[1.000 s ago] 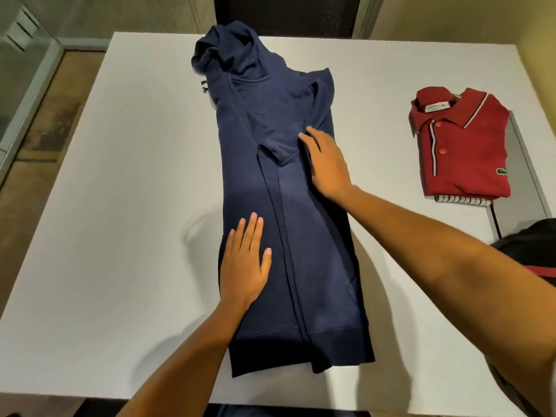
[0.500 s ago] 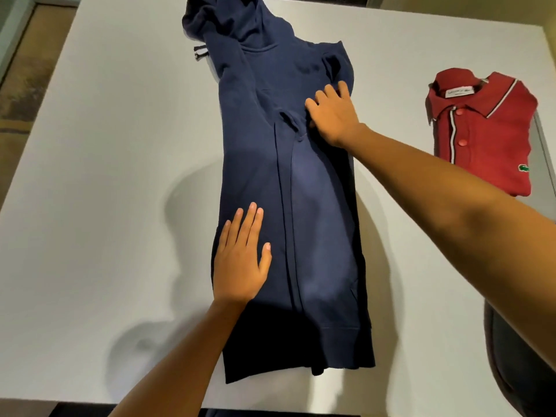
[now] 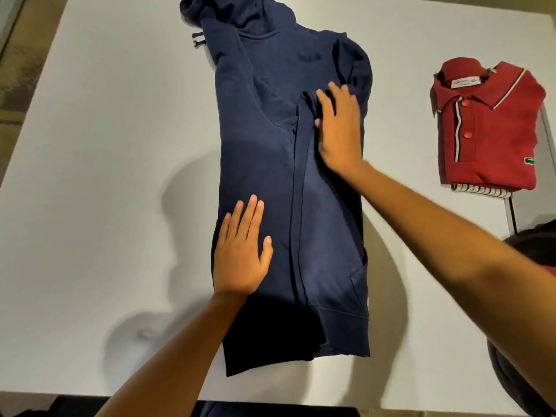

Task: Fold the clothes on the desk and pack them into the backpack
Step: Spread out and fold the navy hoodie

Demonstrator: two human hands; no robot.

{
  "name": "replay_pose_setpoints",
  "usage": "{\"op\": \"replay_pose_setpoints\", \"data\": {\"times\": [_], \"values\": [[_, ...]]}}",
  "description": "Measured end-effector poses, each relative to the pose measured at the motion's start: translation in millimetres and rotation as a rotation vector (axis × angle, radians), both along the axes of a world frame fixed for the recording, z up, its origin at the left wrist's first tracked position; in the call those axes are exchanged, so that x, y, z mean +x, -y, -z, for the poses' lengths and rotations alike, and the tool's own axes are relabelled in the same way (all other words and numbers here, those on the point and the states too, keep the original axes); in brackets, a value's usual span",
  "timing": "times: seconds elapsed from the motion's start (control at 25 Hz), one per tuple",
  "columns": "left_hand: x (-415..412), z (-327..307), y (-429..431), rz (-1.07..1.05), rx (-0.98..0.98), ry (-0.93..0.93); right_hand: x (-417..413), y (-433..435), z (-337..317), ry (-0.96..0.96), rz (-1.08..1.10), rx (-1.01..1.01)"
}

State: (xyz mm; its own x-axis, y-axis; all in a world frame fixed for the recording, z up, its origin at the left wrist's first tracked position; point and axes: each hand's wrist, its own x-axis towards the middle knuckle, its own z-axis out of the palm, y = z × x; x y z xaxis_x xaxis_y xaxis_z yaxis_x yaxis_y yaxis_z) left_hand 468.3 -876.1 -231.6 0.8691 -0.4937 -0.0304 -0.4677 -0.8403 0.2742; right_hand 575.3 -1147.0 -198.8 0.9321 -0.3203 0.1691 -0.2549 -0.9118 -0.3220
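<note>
Hoodie (image 3: 258, 152) lies mid-desk (image 3: 90, 176); folded polo shirt (image 3: 493, 130) well apart on its right

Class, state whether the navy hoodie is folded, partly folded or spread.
Partly folded: the hoodie has sides turned in, forming a long strip; its hood lies unfolded at top.

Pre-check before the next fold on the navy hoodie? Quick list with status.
1. Left hand flat on navy hoodie, lower half: ok.
2. Right hand flat on its upper half: ok.
3. Sides folded in, one long narrow strip: ok.
4. Hood folded in: not ok, it sticks out at the far end.
5. Red polo folded, apart from the hoodie: ok.
6. Backpack open: cannot tell, only a dark corner shows.
</note>
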Motion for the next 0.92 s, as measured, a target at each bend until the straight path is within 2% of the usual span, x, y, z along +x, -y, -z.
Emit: {"op": "replay_pose_setpoints", "data": {"times": [0.12, 0.32, 0.4, 0.56, 0.64, 0.72, 0.92], "values": [[-1, -1, 0, 0.006, -0.003, 0.007, -75, -76, 7, -0.100, 0.027, 0.276], [-1, -1, -1, 0.001, -0.004, 0.004, -196, -133, 1, -0.303, -0.098, 0.120], [-2, -2, 0, 0.001, -0.006, 0.000, -223, -128, -7, -0.358, -0.131, 0.134], [-1, 0, -1, -0.002, -0.008, -0.005, -254, -121, -14, -0.405, -0.145, -0.020], [-1, 0, -2, 0.000, -0.016, 0.003, -266, -135, -11, -0.406, -0.131, 0.056], [-1, 1, -2, 0.006, -0.023, 0.007, -271, -149, -6, -0.377, -0.073, 0.214], [-3, 1, -1, 0.008, -0.011, 0.003, -261, -152, -2, -0.207, 0.029, 0.555]]}}
